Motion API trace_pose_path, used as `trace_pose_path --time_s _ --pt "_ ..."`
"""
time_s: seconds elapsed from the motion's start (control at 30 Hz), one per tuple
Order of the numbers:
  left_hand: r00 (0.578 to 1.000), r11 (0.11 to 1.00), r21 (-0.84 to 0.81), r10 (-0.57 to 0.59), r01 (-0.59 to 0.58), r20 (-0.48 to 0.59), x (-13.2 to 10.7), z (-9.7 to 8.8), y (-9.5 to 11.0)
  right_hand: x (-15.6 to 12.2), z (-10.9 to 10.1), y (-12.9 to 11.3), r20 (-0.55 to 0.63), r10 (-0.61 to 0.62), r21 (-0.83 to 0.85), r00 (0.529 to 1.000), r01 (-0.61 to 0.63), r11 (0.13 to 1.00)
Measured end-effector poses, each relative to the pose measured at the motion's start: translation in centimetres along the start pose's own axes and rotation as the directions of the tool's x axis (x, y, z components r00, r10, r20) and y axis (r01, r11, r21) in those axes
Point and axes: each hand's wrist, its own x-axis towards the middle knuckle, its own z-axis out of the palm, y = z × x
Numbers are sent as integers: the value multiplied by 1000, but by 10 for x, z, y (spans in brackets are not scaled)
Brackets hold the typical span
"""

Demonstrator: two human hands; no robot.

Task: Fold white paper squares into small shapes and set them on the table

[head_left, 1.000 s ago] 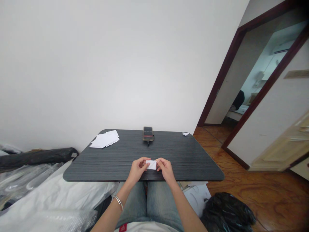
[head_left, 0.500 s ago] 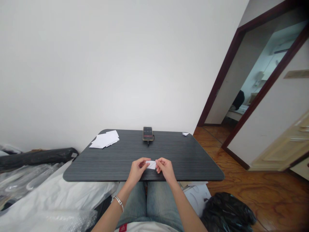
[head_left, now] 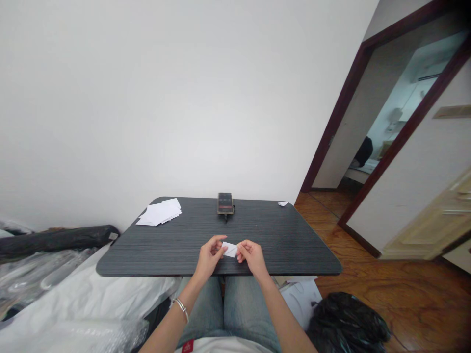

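A small folded piece of white paper (head_left: 230,249) is between my hands, just above the near edge of the dark table (head_left: 198,230). A slanting fold line runs across its face. My left hand (head_left: 211,255) grips its left side, the thumb on the front and the index finger stretched out above. At the right end, my right hand (head_left: 250,256) pinches the paper between thumb and fingertips; the other fingers are curled. Those fingers hide part of the paper's right edge.
Loose white paper sheets (head_left: 160,212) lie at the table's back left. A phone on a stand (head_left: 225,203) stands at the back middle, against the wall. A small folded paper (head_left: 282,203) lies at the back right corner. A black plastic bag (head_left: 346,323) is on the floor to the right.
My left index finger has lifted off the paper's upper edge, and the paper's upper left corner shows more. My right hand has hardly moved.
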Motion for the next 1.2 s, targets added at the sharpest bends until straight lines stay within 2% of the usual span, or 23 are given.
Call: trace_pose_path --time_s 0.1,0.27,0.37,0.5,0.73,0.93,1.07,1.2 --pt "1000 1000 4 29 -29 5 -2 1 3 0 0 0 -31 -10 26 999 11 1000" --pt "994 994 56 88 -92 72 -5 1 8 -2 1 -1 -72 14 90 997 -7 996" --pt "995 996 35 74 -77 69 -5 1 6 -4 4 -1 -72 31 106 997 -24 994" --pt "998 1000 -21 18 -17 67 -4 -1 2 -5 8 -1 -69 9 43 998 -6 999" --pt "996 998 -59 14 -9 85 -6 -1 5 -8 12 -5 -14 -24 -55 1000 24 998" --pt "996 993 -116 14 -5 83 -8 -2 10 -15 15 -14 -61 -28 -89 998 22 996" --pt "990 994 -100 46 -33 133 -10 -2 13 -21 16 -24 -72 -41 -143 997 31 989" --pt "992 994 -105 31 -18 124 -15 2 23 -27 17 -36 -87 -53 -165 995 38 986"
